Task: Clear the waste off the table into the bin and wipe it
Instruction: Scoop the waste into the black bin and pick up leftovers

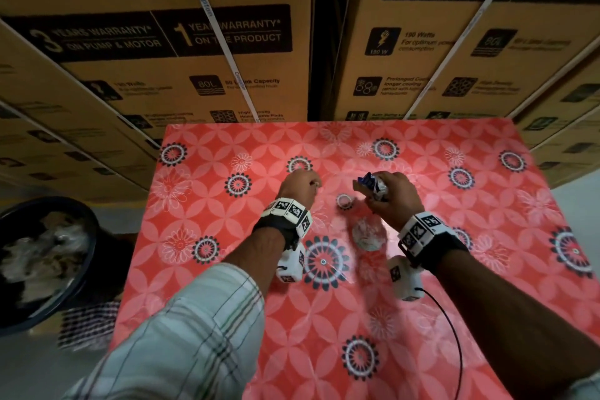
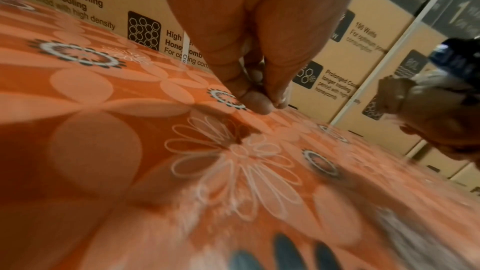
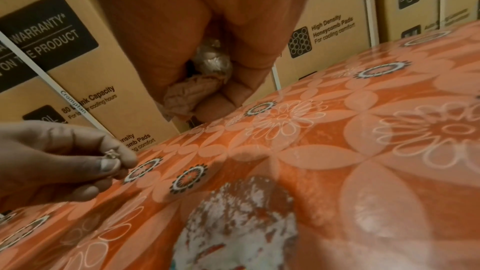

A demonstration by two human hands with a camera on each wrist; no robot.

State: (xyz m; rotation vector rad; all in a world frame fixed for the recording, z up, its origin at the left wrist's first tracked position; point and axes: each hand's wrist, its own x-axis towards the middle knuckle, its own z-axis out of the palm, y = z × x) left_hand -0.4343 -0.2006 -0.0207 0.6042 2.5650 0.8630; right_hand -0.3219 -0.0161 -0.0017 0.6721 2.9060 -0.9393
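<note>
Stacked cardboard boxes (image 1: 181, 52) are backing the red floral counter (image 1: 259, 318). Your left hand (image 1: 300, 183) is pinching a small scrap (image 3: 112, 154); your right hand (image 1: 394, 193) is clutching crumpled wrappers (image 1: 370, 183). A whitish smear (image 1: 367, 234) is lying between your wrists. Bin (image 1: 45, 256) is sitting at floor left.

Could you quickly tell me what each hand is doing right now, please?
Left hand: pinching a tiny scrap between thumb and fingers.
Right hand: closed around a bundle of crumpled wrappers.
</note>
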